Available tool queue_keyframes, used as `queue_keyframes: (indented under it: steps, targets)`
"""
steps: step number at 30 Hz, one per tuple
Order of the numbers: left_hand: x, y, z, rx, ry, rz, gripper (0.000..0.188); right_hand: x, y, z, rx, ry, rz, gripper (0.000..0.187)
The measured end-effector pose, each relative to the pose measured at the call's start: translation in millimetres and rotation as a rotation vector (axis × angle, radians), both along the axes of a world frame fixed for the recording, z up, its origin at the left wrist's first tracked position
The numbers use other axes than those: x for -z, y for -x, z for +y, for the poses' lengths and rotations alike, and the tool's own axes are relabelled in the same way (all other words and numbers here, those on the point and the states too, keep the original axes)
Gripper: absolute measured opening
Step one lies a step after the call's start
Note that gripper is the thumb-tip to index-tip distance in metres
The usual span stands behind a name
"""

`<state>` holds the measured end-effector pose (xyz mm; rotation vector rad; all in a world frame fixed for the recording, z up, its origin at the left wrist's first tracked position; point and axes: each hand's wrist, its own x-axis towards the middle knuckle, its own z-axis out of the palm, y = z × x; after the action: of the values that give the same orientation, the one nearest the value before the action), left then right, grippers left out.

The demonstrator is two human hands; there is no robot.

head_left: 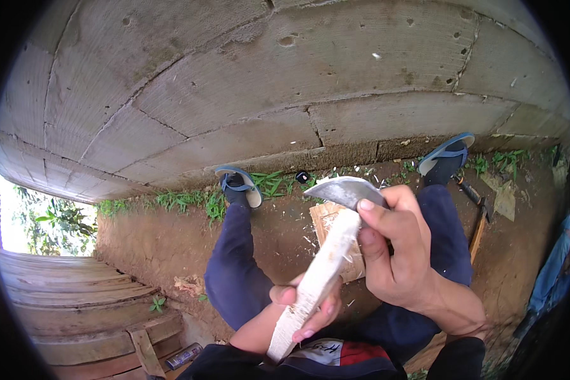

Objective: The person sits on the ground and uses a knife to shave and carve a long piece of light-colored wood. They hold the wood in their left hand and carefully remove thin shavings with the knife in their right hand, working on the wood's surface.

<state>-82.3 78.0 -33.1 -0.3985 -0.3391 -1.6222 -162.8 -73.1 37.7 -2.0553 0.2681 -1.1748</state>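
My left hand [326, 310] is closed round the middle of a long, pale, rough piece of wood [316, 285], which slants up and to the right from my lap. Fine frayed fibres stick out along its right side near the upper end. Between the thumb and fingers of my right hand [399, 250] is a curved grey metal blade [343, 190], its broad edge pointing left. The blade sits just above the wood's upper end; whether they touch, I cannot tell. Below them, partly covered, a light brown slab [326, 217] lies on the ground with shavings around it.
A grey block wall [234, 95] rises ahead. My sandalled feet rest near its base, among grass tufts [190, 199]. On the right lie a dark-headed tool [468, 190] and a wooden strip [478, 234]. Wooden planks [76, 297] and a can [183, 356] are at lower left.
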Motion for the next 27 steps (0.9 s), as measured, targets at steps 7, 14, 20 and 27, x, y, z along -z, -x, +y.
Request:
queue_keyframes:
  steps: [7,14,20,27]
  targets:
    - [-23.7,-21.7,12.9,0.068,-0.269,-0.249,0.06,-4.1,10.8,-25.1,-0.016,-0.008,-0.066,0.029]
    - [-22.4,-45.5,20.9,-0.078,-0.197,-0.203,0.064,4.7,15.1,0.7,-0.127,0.073,0.167,0.048]
    - [-28.7,-37.5,19.5,-0.037,-0.205,-0.129,0.058,13.4,15.7,1.7,-0.184,0.145,0.246,0.045]
    - [-27.7,-37.9,19.6,-0.034,-0.156,-0.101,0.057,9.3,11.9,6.1,-0.195,0.132,0.178,0.044]
